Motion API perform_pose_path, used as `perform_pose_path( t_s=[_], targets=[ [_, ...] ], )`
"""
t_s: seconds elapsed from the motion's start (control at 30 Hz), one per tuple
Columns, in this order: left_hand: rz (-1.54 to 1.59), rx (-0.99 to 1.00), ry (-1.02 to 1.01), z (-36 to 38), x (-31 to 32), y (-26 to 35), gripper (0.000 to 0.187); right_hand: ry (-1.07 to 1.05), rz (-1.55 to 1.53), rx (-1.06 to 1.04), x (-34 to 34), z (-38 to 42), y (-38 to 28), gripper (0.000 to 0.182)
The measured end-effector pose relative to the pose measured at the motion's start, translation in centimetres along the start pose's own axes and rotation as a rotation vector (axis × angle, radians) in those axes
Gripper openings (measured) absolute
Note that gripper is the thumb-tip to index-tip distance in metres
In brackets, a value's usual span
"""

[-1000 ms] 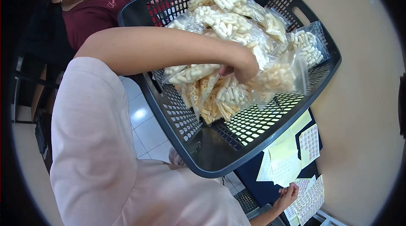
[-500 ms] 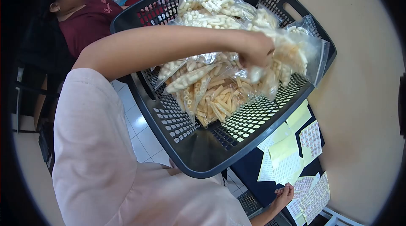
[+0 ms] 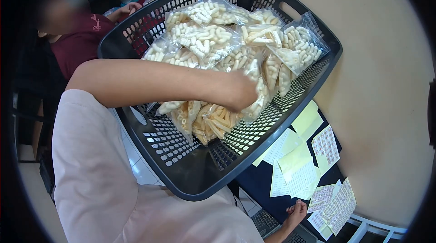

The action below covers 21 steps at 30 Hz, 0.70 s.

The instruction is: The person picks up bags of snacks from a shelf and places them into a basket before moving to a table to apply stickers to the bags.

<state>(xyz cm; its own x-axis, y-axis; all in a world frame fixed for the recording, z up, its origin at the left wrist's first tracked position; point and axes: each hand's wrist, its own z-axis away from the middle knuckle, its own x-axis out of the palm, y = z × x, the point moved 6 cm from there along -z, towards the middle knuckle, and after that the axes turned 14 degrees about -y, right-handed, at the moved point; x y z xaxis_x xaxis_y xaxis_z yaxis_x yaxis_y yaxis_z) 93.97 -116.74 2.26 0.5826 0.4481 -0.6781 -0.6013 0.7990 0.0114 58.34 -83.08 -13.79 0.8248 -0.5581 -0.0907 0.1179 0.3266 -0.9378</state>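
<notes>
My left hand (image 3: 243,90) is over a black slotted basket (image 3: 200,190), its fingers hidden among the clear plastic bags. Beside its knuckles stands a bag of pale puffed snacks (image 3: 261,100); whether the hand grips it cannot be made out. More bags of white snack pieces (image 3: 206,38) are heaped in the basket, and a bag of yellowish sticks (image 3: 215,122) lies below my wrist. At the lower right, my right hand (image 3: 296,212) has its fingers curled in, with nothing visible in them, close to the printed sheets (image 3: 338,204).
A person in a maroon shirt (image 3: 81,40) is at the upper left, one hand by the basket's far side. Yellow-backed sheets (image 3: 297,170) lie on a dark surface (image 3: 259,190) beneath the basket's right side. A beige wall (image 3: 381,106) rises at the right.
My left hand has moved left and down in the view, and the bag blurred beside it before now rests in the heap. The basket appears further left. The other person's hand has come into view.
</notes>
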Motion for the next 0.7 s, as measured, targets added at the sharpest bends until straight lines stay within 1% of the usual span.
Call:
perform_pose_path(
  t_s=[0.03, 0.07, 0.13, 0.17, 0.2, 0.27, 0.3, 0.33, 0.4, 0.43, 0.47, 0.53, 0.57, 0.6, 0.67, 0.7],
  targets=[
    [0.061, 0.018, -0.196, -0.5, 1.6, 0.4, 0.036, -0.005, -0.009, -0.002, 0.0, 0.0, 0.1, 0.011],
    [0.058, 0.015, -0.196, -1.6, 2.6, -0.2, 0.036, -0.006, -0.013, -0.004, 0.0, -0.1, 0.1, 0.011],
    [0.048, 0.054, -0.122, -3.0, 4.3, -1.2, 0.049, -0.017, 0.013, 0.001, 0.2, 0.0, 0.6, 0.013],
    [0.091, 0.039, -0.179, -3.5, 4.8, -1.6, 0.075, -0.024, 0.016, 0.009, 0.2, 0.2, 0.8, 0.013],
    [0.098, 0.035, -0.182, -3.7, 5.4, -1.9, 0.075, -0.026, 0.021, 0.012, 0.3, 0.2, 0.9, 0.013],
    [0.012, 0.064, -0.081, -3.0, 5.9, -1.6, 0.102, -0.039, 0.035, 0.022, 0.2, 0.4, 1.3, 0.014],
    [-0.022, 0.104, -0.116, -2.9, 6.2, -1.4, 0.116, -0.039, 0.037, 0.031, 0.1, 0.4, 1.8, 0.014],
    [-0.013, 0.098, -0.121, -2.9, 6.7, -1.3, 0.116, -0.038, 0.038, 0.039, 0.1, 0.4, 2.0, 0.014],
    [-0.137, 0.099, -0.006, -2.9, 7.1, -0.2, 0.118, -0.054, 0.046, 0.044, 0.3, 0.5, 2.3, 0.014],
    [-0.222, 0.075, -0.011, -2.3, 6.6, 0.5, 0.12, -0.06, 0.05, 0.045, 0.5, 0.5, 2.3, 0.014],
    [-0.214, 0.074, -0.015, -2.5, 6.8, 0.5, 0.12, -0.066, 0.054, 0.05, 0.6, 0.5, 2.3, 0.014],
    [-0.372, 0.158, 0.001, -3.5, 7.5, 1.1, 0.119, -0.084, 0.058, 0.046, 0.9, 0.5, 2.2, 0.013],
    [-0.287, 0.206, -0.053, -4.2, 7.7, 0.9, 0.112, -0.086, 0.06, 0.044, 1.0, 0.5, 2.0, 0.013],
    [-0.287, 0.205, -0.053, -4.7, 7.8, 0.4, 0.112, -0.077, 0.056, 0.047, 1.1, 0.6, 1.9, 0.013],
    [-0.275, 0.26, -0.03, -4.4, 7.7, 0.3, 0.101, -0.069, 0.05, 0.052, 1.2, 0.9, 2.1, 0.012],
    [-0.271, 0.258, -0.031, -4.2, 8.2, 0.3, 0.101, -0.073, 0.056, 0.046, 1.2, 0.9, 2.1, 0.012]
  ],
)
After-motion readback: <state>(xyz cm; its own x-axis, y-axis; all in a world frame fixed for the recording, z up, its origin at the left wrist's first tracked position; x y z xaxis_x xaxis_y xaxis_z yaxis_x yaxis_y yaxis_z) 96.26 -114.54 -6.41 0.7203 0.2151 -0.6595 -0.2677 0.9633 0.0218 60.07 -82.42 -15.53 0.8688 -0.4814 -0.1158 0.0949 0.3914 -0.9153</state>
